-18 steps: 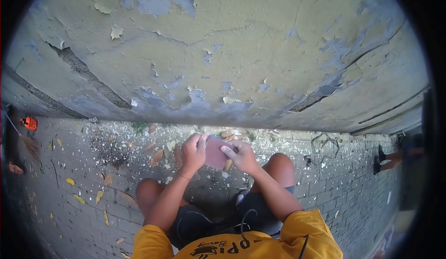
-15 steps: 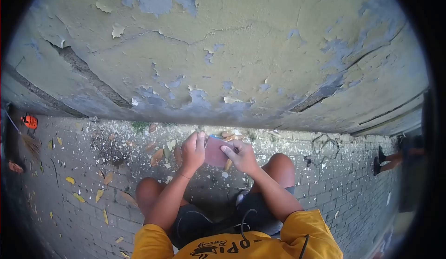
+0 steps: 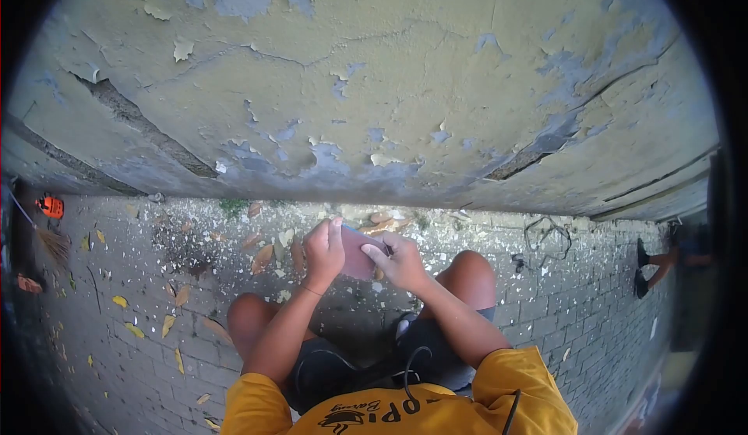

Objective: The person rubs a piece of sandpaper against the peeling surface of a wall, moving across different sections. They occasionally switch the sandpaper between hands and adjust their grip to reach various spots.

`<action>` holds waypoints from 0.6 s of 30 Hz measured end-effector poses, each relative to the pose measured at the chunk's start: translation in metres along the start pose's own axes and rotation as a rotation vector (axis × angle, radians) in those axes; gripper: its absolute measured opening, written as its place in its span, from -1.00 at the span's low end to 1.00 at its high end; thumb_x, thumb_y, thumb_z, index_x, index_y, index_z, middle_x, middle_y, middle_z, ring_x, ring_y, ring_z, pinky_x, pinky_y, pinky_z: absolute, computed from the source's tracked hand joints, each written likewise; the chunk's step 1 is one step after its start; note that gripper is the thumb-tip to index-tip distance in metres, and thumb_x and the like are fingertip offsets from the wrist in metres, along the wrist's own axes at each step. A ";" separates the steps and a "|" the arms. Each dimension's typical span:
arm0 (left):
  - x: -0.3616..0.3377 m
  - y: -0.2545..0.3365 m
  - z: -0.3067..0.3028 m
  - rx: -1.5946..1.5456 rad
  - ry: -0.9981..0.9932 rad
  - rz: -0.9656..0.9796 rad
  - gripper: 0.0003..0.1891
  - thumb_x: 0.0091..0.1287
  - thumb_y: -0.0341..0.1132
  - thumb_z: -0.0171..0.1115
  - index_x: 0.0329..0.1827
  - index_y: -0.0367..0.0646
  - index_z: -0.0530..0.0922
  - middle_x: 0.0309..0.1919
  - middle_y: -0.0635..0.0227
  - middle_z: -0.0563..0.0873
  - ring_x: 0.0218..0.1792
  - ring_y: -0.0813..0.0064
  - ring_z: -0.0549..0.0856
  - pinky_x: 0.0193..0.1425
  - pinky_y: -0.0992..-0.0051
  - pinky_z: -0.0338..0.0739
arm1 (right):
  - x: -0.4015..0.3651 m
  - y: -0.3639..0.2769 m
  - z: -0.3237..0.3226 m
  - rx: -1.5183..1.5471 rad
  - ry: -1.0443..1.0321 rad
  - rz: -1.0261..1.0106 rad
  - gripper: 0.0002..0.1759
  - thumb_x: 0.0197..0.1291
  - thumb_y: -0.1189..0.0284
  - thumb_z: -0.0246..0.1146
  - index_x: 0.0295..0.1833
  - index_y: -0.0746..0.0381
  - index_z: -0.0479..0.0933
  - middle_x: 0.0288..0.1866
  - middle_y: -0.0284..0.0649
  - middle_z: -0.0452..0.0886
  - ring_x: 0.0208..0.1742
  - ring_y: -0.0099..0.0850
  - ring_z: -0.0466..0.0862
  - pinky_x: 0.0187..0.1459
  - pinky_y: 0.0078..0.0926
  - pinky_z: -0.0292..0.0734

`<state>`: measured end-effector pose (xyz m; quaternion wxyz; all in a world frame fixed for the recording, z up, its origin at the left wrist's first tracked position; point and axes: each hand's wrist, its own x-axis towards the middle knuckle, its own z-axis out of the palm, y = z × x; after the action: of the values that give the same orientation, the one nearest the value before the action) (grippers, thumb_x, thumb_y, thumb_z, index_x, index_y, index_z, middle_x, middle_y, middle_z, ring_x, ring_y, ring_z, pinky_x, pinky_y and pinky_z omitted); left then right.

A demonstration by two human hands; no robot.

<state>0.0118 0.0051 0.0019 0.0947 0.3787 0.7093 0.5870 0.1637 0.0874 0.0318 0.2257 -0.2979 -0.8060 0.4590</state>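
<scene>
Between my two hands is a reddish-brown sheet of sandpaper (image 3: 356, 256), a strip of blue showing along its top edge. My left hand (image 3: 323, 249) grips its left side, thumb uppermost. At the other side, my right hand (image 3: 400, 262) pinches the sheet, its thumb laid across the face. Both hands are above the paved ground between my bent knees, close to the foot of the wall (image 3: 436, 84). That wall has yellowish paint, peeling in patches to show blue-grey beneath.
Paint flakes and dry leaves (image 3: 263, 259) litter the paving (image 3: 156, 357). A broom (image 3: 51, 244) and an orange object (image 3: 51, 206) are at far left. A dark looped cord (image 3: 548, 236) lies to the right. Another person's leg (image 3: 661, 260) shows at far right.
My right hand has shifted slightly left, and less of the sandpaper's face shows between my hands. My left hand keeps its grip. The wall view has tilted a little.
</scene>
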 end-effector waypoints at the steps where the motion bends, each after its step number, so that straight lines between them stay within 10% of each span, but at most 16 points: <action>1: 0.000 0.001 0.001 0.002 0.009 0.004 -0.66 0.56 -0.27 0.02 -0.39 -0.31 0.47 -0.63 0.14 0.43 -0.58 0.38 0.37 -0.42 0.32 0.33 | 0.000 -0.001 0.000 0.023 -0.001 0.018 -0.77 0.26 0.34 0.42 -0.16 0.31 0.68 -0.47 -0.22 0.65 -0.48 -0.55 0.56 -0.40 -0.49 0.47; 6: 0.002 -0.001 0.001 0.004 0.002 -0.020 -0.66 0.56 -0.27 0.02 -0.37 -0.32 0.50 -0.63 0.14 0.44 -0.57 0.37 0.37 -0.41 0.31 0.33 | 0.001 -0.008 -0.002 0.053 0.034 0.003 -0.76 0.25 0.34 0.41 -0.25 0.32 0.63 -0.50 -0.11 0.59 -0.53 -0.33 0.57 -0.39 -0.38 0.47; 8: 0.004 -0.003 -0.003 0.078 -0.045 -0.004 -0.71 0.51 -0.30 0.08 -0.32 -0.33 0.58 -0.56 0.02 0.57 -0.54 0.08 0.56 -0.38 0.25 0.41 | 0.000 -0.010 -0.004 0.024 0.001 -0.001 -0.77 0.28 0.33 0.40 -0.24 0.31 0.63 -0.51 -0.20 0.61 -0.51 -0.43 0.57 -0.39 -0.39 0.47; 12: 0.003 0.007 -0.003 0.001 0.011 -0.038 -0.59 0.58 -0.17 -0.03 -0.37 -0.32 0.50 -0.59 0.06 0.50 -0.56 0.21 0.47 -0.38 0.28 0.37 | -0.002 -0.006 0.003 0.457 -0.105 0.219 -0.74 0.35 0.31 0.36 -0.02 0.28 0.62 -0.42 -0.42 0.60 -0.37 -0.58 0.54 -0.27 -0.46 0.50; 16: 0.008 0.015 -0.011 -0.084 0.033 -0.189 -0.57 0.59 -0.12 -0.01 -0.35 -0.31 0.54 -0.59 0.19 0.51 -0.50 0.50 0.56 -0.36 0.34 0.45 | 0.010 -0.024 0.016 0.305 -0.125 0.084 -0.66 0.35 0.40 0.33 0.18 0.27 0.58 -0.18 -0.19 0.67 -0.13 -0.44 0.64 -0.05 -0.39 0.55; 18: 0.016 0.010 -0.005 -0.342 0.086 -0.320 -0.55 0.59 -0.10 -0.02 -0.35 -0.29 0.55 -0.55 0.23 0.55 -0.46 0.51 0.57 -0.33 0.38 0.46 | 0.046 -0.050 -0.005 -0.050 0.044 -0.389 -0.68 0.35 0.44 0.29 0.17 0.28 0.58 -0.04 -0.03 0.69 -0.04 -0.30 0.68 -0.01 -0.34 0.55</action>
<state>0.0022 0.0115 0.0174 0.2189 0.2147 0.6538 0.6918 0.1201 0.1025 0.0818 0.3200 -0.1522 -0.8545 0.3799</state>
